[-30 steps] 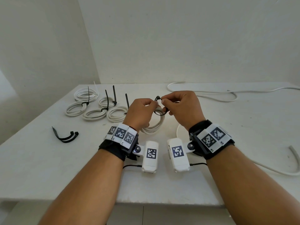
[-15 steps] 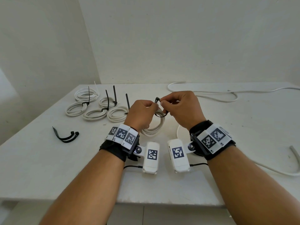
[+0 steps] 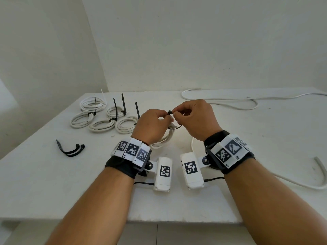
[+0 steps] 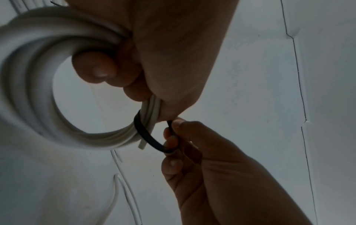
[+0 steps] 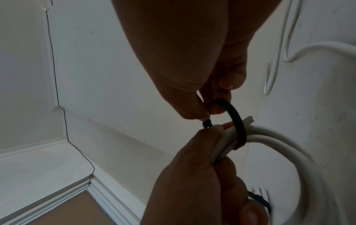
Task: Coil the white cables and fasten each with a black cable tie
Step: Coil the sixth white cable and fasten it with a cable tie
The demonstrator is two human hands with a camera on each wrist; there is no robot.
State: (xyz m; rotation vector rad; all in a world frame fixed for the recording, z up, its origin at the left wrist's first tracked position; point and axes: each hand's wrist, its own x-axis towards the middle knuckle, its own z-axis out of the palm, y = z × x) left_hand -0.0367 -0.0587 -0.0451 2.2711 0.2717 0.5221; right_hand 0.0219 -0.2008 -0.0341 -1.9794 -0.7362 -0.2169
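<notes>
Since a second ago, both hands are lifting slightly and closing together, and the loop of the black plastic cable tie [image 3: 174, 127] is drawing smaller around the white cable coil [image 3: 165, 137]. The left hand [image 3: 152, 126] is gripping the coil with curled fingers, holding it clear of the white worktop [image 3: 44, 174], the ring hanging down towards the wrist. In the left wrist view the coil's [image 4: 29, 76] opening is facing the camera, and the cable tie [image 4: 143, 134] is wrapping across the bunched strands at right angles to them, beside the cut cable end. The right hand [image 3: 194, 119] is pinching the cable tie's strap between thumb and fingertips; in the right wrist view the cable tie [image 5: 237, 121] is arching from that pinch over the strands, its small head sitting between the two hands.

Five tied white cable coils [image 3: 104, 117] are lying flat on the far left of the worktop, their black tie tails mostly pointing up and away. Two loose black cable ties [image 3: 70, 149] are lying curved together nearer the left edge, long axes running left to right. A long loose white cable [image 3: 247, 101] is snaking along the back right, and another grey-white cable [image 3: 320, 172] is curling at the right edge.
</notes>
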